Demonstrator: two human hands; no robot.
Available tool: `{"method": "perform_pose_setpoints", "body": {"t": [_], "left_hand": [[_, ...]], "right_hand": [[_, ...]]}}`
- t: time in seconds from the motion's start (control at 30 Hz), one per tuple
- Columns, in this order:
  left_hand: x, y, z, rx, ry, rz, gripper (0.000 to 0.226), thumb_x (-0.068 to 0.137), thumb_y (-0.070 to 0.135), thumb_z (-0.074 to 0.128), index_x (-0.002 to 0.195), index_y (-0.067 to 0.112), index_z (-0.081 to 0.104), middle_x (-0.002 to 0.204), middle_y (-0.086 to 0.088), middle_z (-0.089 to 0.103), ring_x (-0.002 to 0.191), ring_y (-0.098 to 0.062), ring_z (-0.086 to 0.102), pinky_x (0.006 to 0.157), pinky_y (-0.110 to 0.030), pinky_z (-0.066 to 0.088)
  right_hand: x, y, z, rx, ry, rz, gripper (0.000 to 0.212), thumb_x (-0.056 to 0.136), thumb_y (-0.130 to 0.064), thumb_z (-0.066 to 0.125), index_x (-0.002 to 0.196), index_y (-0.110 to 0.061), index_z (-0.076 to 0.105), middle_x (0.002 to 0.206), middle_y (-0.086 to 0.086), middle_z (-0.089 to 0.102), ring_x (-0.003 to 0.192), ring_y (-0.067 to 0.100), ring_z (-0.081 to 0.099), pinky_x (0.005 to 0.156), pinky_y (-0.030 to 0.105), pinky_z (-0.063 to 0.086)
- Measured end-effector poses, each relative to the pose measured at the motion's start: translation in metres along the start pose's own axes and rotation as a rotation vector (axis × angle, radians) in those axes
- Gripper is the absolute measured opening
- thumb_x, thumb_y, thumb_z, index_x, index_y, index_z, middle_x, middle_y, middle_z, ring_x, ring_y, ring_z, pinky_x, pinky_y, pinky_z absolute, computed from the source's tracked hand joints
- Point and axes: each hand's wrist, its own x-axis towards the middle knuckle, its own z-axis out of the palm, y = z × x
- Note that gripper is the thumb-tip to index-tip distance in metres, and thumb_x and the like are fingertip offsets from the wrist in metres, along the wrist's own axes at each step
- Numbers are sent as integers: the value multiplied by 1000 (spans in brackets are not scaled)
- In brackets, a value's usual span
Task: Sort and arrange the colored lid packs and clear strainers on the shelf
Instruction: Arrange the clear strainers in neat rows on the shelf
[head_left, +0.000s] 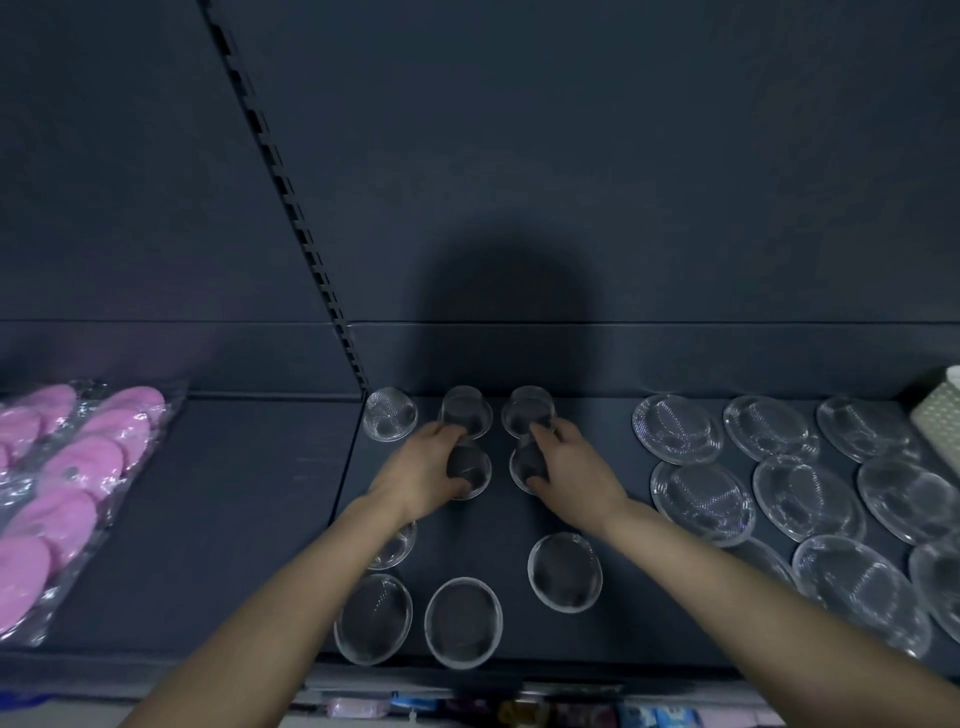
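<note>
Two hands reach mid-frame on the shelf (234, 519): left hand (428, 470) curls round the left strainer (472, 472), right hand (571, 467) round the right strainer (523, 466). Likely light, stiff, slick; best held at the rim.

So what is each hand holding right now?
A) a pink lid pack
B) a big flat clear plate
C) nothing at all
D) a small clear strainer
D: the left hand curls round one small clear strainer and the right hand round another, mid-shelf, while the pink lid packs lie untouched at the left.
</note>
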Motion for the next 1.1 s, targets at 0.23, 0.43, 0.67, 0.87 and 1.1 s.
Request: {"method": "perform_pose_setpoints", "body": {"t": [0.23, 0.43, 0.67, 0.87, 1.1], "left_hand": [[-10, -1, -1, -19, -21, -13, 67, 74, 25, 73, 135, 22, 44, 127, 0, 45, 118, -18, 47, 99, -30, 41], [-26, 0, -10, -66, 27, 0, 71, 77, 29, 74, 139, 22, 40, 133, 1, 44, 122, -16, 45, 99, -23, 36], [-60, -27, -27, 92, -183, -11, 68, 68, 39, 80, 127, 22, 52, 118, 3, 48, 109, -14, 52, 94, -26, 44], [-74, -46, -24, 114, -149, -59, 71, 72, 23, 77, 135, 18, 45, 128, -3, 44, 115, -20, 50, 97, -28, 42], [-55, -47, -24, 100, -11, -108, 58, 78, 20, 70, 131, 14, 45, 126, -7, 45, 114, -24, 49, 96, -30, 42]], "right_hand": [[-11, -4, 2, 10, 2, -8, 66, 86, -22, 62, 144, -16, 30, 137, 11, 36, 122, 32, 44, 102, 36, 41], [-21, -6, -3, 68, 70, -14, 76, 84, -29, 66, 147, -12, 27, 142, 13, 35, 128, 31, 39, 108, 35, 34], [-63, -8, 1, 11, 78, -170, 53, 84, -40, 65, 130, -17, 52, 138, 3, 41, 127, 24, 39, 105, 29, 35], [-79, -4, 15, -36, -90, -168, 50, 81, -35, 60, 129, -21, 52, 130, 0, 46, 120, 23, 46, 101, 29, 39], [-75, -11, 17, -15, -87, -111, 43, 84, -23, 58, 126, -13, 55, 125, 7, 50, 117, 24, 50, 99, 28, 40]]}}
